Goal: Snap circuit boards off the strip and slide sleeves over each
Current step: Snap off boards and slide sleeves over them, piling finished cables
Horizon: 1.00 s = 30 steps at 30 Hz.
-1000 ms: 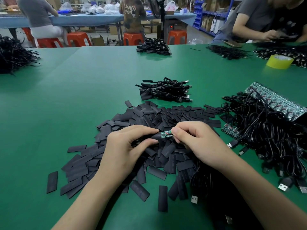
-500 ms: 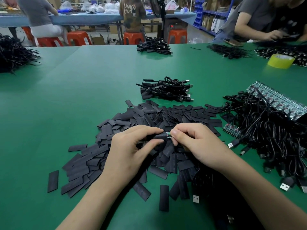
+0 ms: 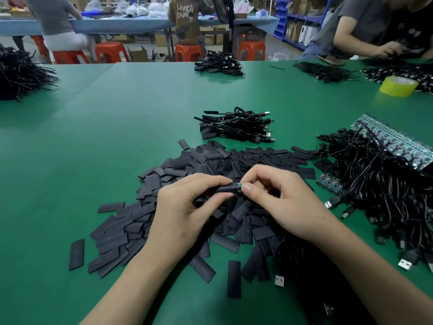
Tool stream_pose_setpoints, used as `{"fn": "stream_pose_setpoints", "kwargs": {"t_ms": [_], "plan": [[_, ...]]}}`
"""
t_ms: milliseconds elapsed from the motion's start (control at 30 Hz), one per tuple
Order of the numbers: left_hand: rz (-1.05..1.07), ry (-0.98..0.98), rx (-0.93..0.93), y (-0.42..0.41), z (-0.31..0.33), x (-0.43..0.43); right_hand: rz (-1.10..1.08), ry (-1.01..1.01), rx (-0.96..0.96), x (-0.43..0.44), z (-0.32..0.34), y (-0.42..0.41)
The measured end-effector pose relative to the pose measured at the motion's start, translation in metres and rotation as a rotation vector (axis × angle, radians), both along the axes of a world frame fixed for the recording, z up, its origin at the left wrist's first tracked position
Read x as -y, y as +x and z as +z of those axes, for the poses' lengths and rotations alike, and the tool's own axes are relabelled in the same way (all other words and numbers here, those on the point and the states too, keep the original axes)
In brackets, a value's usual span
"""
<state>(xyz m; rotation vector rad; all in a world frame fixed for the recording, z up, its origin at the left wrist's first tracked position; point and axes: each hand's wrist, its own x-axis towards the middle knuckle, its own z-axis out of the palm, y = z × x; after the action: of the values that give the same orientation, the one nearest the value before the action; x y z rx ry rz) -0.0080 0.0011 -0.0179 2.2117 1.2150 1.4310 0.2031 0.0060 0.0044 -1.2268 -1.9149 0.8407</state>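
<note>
Above the near sleeve pile, left hand (image 3: 180, 214): the thumb and forefinger are curled round a black sleeve (image 3: 225, 189) and pinch it; the other fingers are bent beneath.
Right hand (image 3: 281, 202): at 3 o'clock of the sleeve, the thumb and forefinger pinch the end of a circuit board (image 3: 239, 186); the remaining fingers are curled in.
Circuit board: small and green, with only a short stub showing between the sleeve's mouth and the right thumb; the rest is inside the sleeve.
Loose sleeves (image 3: 131, 228): flat black strips heaped on the green table (image 3: 117, 113) under and around both hands. Some carry faint print, too small to read.
Cable tangle (image 3: 386, 195): at 3 o'clock, black leads with USB plugs (image 3: 405, 264) at the near side.
Short board strip (image 3: 330, 181): at 2 o'clock, green, at the tangle's edge.
Long board strip (image 3: 398, 139): further off at 2 o'clock, partly under the cables.
Sleeved bundle (image 3: 236, 127): at 12 o'clock beyond the pile, cables with black sleeved ends.
Tape roll (image 3: 398, 86): yellow-green, at 1 o'clock, well apart.
Wire heap (image 3: 18, 71): black, at 10 o'clock.
Shirt (image 3: 185, 11): at the far bench, its back reads "UNKN OWN".
</note>
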Motion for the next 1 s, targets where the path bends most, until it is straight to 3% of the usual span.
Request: {"fn": "stream_pose_setpoints", "kwargs": {"t_ms": [533,1000], "plan": [[-0.034,0.070,-0.043,0.0012,-0.0041,-0.0003,-0.016,-0.041,0.004,0.0011,-0.0012,-0.0038],[0.018,0.020,-0.013,0.0002,-0.0047,-0.0024,-0.053,-0.032,0.032,0.0011,0.0029,-0.0028]]}}
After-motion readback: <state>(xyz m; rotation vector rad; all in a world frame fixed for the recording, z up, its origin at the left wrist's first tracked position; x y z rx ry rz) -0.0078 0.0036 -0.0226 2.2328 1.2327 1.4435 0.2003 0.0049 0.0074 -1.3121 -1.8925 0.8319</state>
